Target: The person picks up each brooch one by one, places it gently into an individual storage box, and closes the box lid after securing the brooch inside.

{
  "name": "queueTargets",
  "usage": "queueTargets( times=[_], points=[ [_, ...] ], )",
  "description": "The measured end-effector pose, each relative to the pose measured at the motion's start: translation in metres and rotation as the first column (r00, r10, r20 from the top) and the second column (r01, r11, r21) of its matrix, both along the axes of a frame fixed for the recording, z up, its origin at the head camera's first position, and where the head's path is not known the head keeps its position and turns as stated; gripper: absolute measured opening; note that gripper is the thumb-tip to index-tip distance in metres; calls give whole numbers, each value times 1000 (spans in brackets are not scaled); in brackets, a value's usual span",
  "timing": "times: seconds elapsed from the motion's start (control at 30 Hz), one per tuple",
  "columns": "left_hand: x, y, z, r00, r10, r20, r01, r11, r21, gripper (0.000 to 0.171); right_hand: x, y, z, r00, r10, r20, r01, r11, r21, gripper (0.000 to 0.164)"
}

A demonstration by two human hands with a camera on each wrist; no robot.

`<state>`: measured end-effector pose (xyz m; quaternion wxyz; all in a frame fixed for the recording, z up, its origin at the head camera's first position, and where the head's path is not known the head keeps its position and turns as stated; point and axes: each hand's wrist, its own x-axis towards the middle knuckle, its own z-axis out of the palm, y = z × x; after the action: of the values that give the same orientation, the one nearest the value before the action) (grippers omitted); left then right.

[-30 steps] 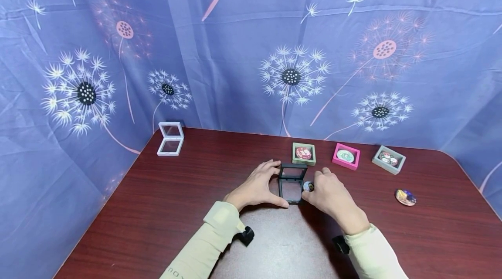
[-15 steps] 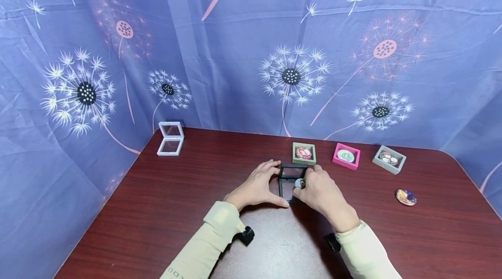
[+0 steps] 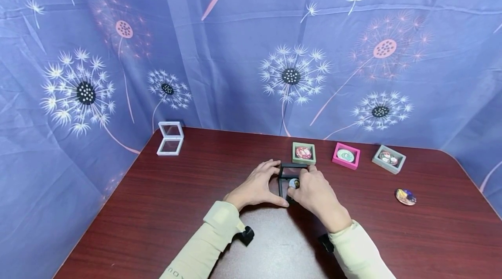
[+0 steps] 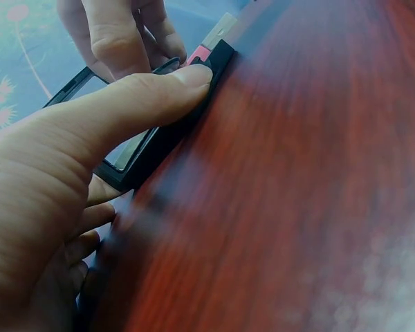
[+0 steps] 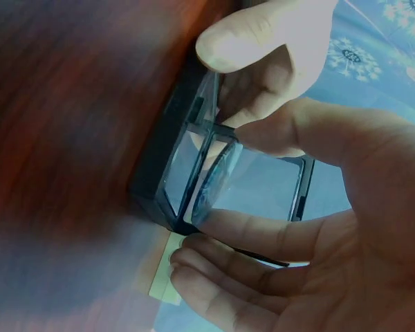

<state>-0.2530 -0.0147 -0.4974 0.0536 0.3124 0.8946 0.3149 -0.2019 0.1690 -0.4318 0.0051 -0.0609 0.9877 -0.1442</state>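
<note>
A black display case [image 3: 283,188] stands opened on the table, its lid [image 3: 293,165] tilted up at the back, with clear film panes. My left hand [image 3: 255,185] grips its left side; in the left wrist view the thumb presses the case's front edge [image 4: 142,159]. Over the lower half, my right hand [image 3: 315,189] pinches a round button badge [image 3: 293,183] between thumb and fingertips. The right wrist view shows the badge [image 5: 216,180] on edge, tilted between the case's two halves. How far it touches the film I cannot tell.
Behind the hands stand a green case [image 3: 295,159], a pink case [image 3: 345,165] and a grey case [image 3: 384,167], each with a round badge inside. A loose badge [image 3: 405,197] lies at right. An opened white case [image 3: 169,154] sits far left.
My right hand has moved left, carrying the badge from beside the black case to over its lower half. The left hand has stayed in place on the case.
</note>
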Motion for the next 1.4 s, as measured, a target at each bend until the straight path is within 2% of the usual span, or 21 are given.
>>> queueTargets(
  times=[0.4,0.77,1.03,1.4],
  points=[
    [0,1,1,1000,5,-2,-5,1000,-6,85,0,-3,-4,999,-29,-13,28,999,-37,45],
    [0,2,1,1000,-2,-6,2,1000,-8,83,0,-4,-8,999,-28,-36,26,998,-51,49],
    [1,2,1,1000,5,3,-5,1000,-6,84,2,-7,-9,999,-21,-27,19,999,-47,45],
    [-1,2,-2,1000,10,-22,-10,1000,-5,82,0,-7,-10,1000,-24,-9,24,998,-50,50]
  ],
)
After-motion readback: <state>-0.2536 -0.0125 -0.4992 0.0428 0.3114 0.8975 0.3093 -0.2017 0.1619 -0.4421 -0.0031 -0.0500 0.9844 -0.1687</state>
